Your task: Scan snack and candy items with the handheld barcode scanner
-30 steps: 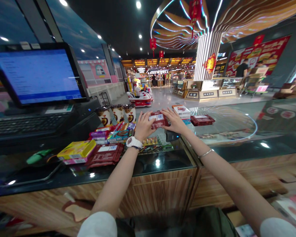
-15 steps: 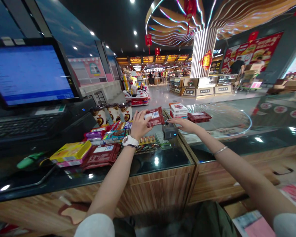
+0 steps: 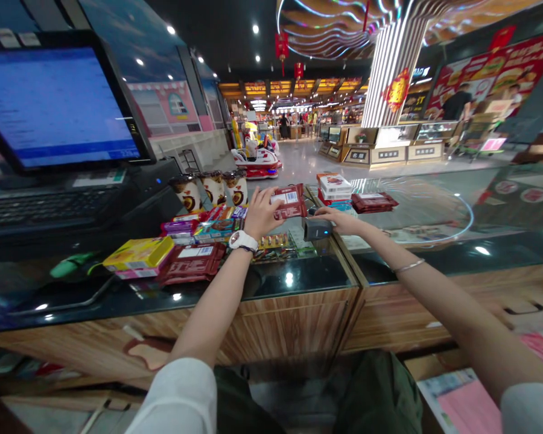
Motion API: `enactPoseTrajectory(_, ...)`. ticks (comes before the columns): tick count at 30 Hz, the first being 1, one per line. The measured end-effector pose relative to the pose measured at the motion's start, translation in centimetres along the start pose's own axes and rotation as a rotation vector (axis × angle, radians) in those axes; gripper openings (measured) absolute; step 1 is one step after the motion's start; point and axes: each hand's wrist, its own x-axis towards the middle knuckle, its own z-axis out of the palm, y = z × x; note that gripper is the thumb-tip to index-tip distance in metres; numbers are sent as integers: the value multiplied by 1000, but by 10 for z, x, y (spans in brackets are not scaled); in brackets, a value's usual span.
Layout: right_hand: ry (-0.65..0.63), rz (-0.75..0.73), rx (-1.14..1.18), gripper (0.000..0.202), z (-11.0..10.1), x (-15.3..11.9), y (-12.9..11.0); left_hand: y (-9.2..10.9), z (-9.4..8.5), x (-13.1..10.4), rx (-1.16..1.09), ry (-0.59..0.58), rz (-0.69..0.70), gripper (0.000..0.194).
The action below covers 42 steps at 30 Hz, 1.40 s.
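My left hand (image 3: 262, 212), with a white watch at the wrist, grips a dark red packet (image 3: 290, 201) whose white barcode label faces me. Just right of the packet, a grey barcode scanner (image 3: 317, 229) with a small blue light is at the glass counter's edge. The fingers of my right hand (image 3: 340, 220) are closed at the scanner's back. Dark red packets (image 3: 194, 263) and a yellow box (image 3: 139, 255) lie at the left. Colourful snack packs (image 3: 217, 224) are behind them. White boxes (image 3: 333, 186) and another dark red packet (image 3: 373, 202) lie beyond my right hand.
A monitor (image 3: 58, 108) and a keyboard (image 3: 54, 208) stand at the left. Three patterned cups (image 3: 212, 188) line the counter's back. A green object (image 3: 70, 265) lies near the yellow box. People are in the far background at the right.
My right hand has gone from stretched fingers above the scanner to closed fingers on it. The scanner has turned slightly. My left hand still holds the packet. The camera view has shifted.
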Motion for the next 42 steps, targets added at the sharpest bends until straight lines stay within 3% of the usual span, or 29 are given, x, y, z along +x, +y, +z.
enactPoseTrajectory(6, -2, -21, -13, 60, 2, 1, 3, -3, 2, -1, 6, 5, -10, 38)
enactPoseTrajectory(14, -11, -75, 21, 60, -1, -1, -19, -5, -1, -1, 11, 41, -38, 39)
enactPoseTrajectory(20, 252, 18, 133, 49, -4, 0, -19, -5, -1, -1, 30, 35, -44, 38)
enactPoseTrajectory(26, 571, 211, 466, 68, 0, 4, -14, -6, 1, -1, 14, 53, -39, 37)
enactPoseTrajectory(30, 690, 275, 618, 63, -7, 4, -20, -8, 5, -2, 30, 69, -26, 37)
enactPoseTrajectory(38, 541, 383, 758, 57, -31, -5, -52, -8, 6, -3, 20, 72, -43, 39)
enactPoseTrajectory(42, 530, 409, 776, 61, -35, -2, -61, -7, 7, -4, 23, 60, -41, 38)
